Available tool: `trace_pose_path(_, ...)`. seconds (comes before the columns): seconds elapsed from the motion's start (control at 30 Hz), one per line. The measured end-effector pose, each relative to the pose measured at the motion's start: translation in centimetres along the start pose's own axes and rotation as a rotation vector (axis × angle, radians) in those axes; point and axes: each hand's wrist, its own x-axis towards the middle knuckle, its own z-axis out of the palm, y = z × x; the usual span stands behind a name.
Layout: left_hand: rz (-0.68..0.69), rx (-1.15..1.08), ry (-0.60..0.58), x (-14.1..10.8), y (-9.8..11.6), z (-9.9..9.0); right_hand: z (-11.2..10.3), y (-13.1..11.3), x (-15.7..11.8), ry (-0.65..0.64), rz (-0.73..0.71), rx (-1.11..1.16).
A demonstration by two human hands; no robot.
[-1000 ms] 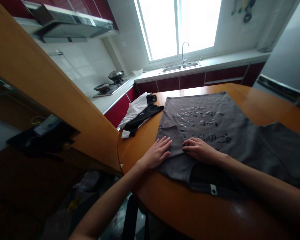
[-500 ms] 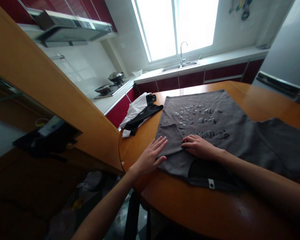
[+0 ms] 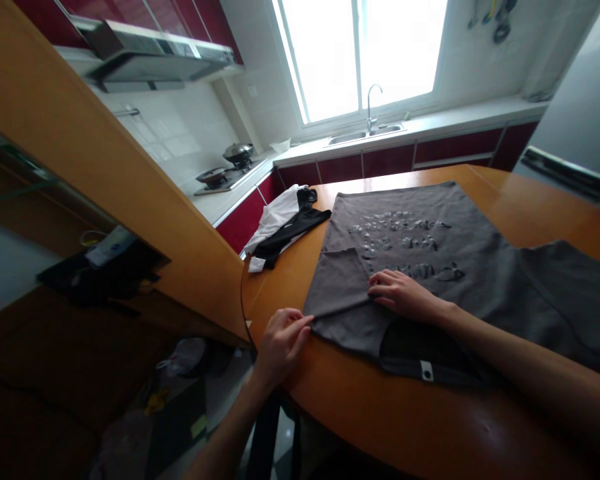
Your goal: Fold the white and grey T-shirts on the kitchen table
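Note:
A grey shirt (image 3: 420, 213) with shiny dark lettering lies spread on the wooden table, its neckline and white label toward the near edge. One sleeve is folded inward over the shirt's left part. My left hand (image 3: 285, 339) is closed at the left edge of that fold, thumb and fingertips pinching the cloth. On the inner end of the folded sleeve, beside the lettering, rests my right hand (image 3: 403, 293), its fingers curled together on the fabric; a bit of cloth seems caught under the fingertips.
A white and black garment (image 3: 285, 223) lies at the table's (image 3: 350, 400) far left edge. Beyond are a counter with a sink (image 3: 367, 133), a stove with pans (image 3: 237, 153) and a fridge at right. A wooden partition (image 3: 130, 180) rises on the left.
My left hand has moved from lying flat on the folded sleeve to its outer left edge, where its fingers have closed. My right hand stays in place. The view has shifted slightly.

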Motion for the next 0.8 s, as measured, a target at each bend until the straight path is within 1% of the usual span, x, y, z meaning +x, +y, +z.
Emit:
trace_pose_path(0.07,-0.018,0.047,-0.051,-0.9,0.4,0.5,0.1,0.0,0.0,-0.006,-0.006,-0.007)
trace_pose_path(0.1,-0.033,0.061,-0.058,-1.2,0.6,0.7,0.1,0.0,0.0,-0.003,-0.009,-0.010)
trace_pose_path(0.3,-0.070,0.079,-0.009,-1.9,1.2,1.0,0.0,-0.2,0.2,0.059,-0.027,0.046)
trace_pose_path(0.47,-0.105,0.082,-0.017,-1.9,1.3,1.1,0.0,-0.3,0.2,0.155,-0.035,0.192)
trace_pose_path(0.57,-0.114,0.081,-0.029,-1.8,1.5,1.2,-0.1,-0.4,0.2,0.244,-0.022,0.208)
trace_pose_path(0.63,-0.115,0.082,-0.034,-1.8,1.5,1.1,-0.2,-0.4,0.1,0.272,-0.007,0.213)
trace_pose_path(0.7,-0.119,0.082,-0.039,-1.9,1.5,1.1,-0.3,-0.4,0.1,0.266,0.006,0.217)
trace_pose_path(0.8,-0.126,0.070,-0.039,-2.1,1.5,1.1,-0.1,-0.2,0.0,0.201,0.023,0.206)
